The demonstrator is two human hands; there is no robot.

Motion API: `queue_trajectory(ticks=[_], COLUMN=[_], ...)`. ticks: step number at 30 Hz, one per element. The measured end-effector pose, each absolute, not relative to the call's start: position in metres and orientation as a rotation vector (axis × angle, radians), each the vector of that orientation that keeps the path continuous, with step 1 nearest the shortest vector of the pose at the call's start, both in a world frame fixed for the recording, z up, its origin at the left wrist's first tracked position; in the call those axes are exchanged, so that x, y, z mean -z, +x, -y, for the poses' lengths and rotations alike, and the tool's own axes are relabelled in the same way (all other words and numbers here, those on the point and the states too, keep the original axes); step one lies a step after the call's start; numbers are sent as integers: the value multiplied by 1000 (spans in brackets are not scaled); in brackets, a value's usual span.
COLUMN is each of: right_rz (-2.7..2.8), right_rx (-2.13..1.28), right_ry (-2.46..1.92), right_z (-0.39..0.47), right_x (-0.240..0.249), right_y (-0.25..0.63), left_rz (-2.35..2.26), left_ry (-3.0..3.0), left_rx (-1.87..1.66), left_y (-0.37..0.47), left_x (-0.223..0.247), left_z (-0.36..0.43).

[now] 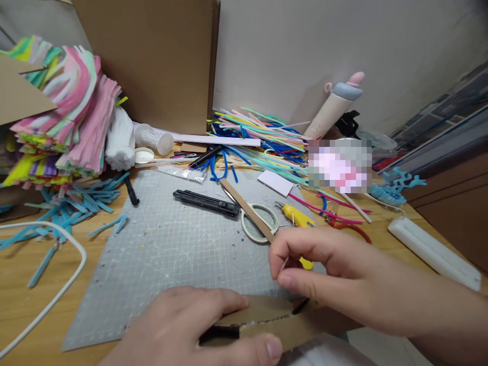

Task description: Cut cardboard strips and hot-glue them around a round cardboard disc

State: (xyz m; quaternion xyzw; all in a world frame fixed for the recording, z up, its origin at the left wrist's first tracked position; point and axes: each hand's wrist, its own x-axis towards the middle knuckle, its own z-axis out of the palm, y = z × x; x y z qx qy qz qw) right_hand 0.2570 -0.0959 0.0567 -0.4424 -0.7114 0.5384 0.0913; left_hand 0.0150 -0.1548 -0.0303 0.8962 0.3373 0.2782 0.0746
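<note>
Over at the upper left, bundles of fuzzy stems (89,140) tower up, short blue offcuts (91,195) scattered below them on the bench (23,290). Moving right, there's the grey cutting mat (152,259), and here at the bottom centre comes the left hand (190,325), its fingers and thumb spread yet clamped over the cardboard piece (293,328). That piece sits lower centre, and it looks cut to shape, I'd judge: corrugation shows at a raw edge, but dark gaps stand unclosed between its panels, so joining looks unfinished. Above it, a black cutter (206,203) lies idle, then scissors (244,229) with a cardboard strip (247,209) across their handles. And just right of centre, the right hand (328,264): fingers pinched narrow, a thin pale sliver (284,264) between them, too small to identify. Right behind it, a yellow tool (299,216); far right, a white bar (434,251).
</note>
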Motion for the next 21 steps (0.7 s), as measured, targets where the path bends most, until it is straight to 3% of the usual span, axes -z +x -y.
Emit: queue_trajectory(ticks=[11, 17, 21], right_rz=[2360, 2718, 2671], right_rx=[-1703, -1329, -1108], right_ry=[-1180, -1102, -1264], right_z=[93, 96, 98], right_x=[-66, -71, -58], right_y=[231, 224, 227], left_rz=[-1092, -1068, -1085], left_ry=[2291, 2200, 2319], left_rx=[-605, -572, -624], left_y=[34, 34, 32], left_x=[5, 5, 7], left_z=[142, 144, 145])
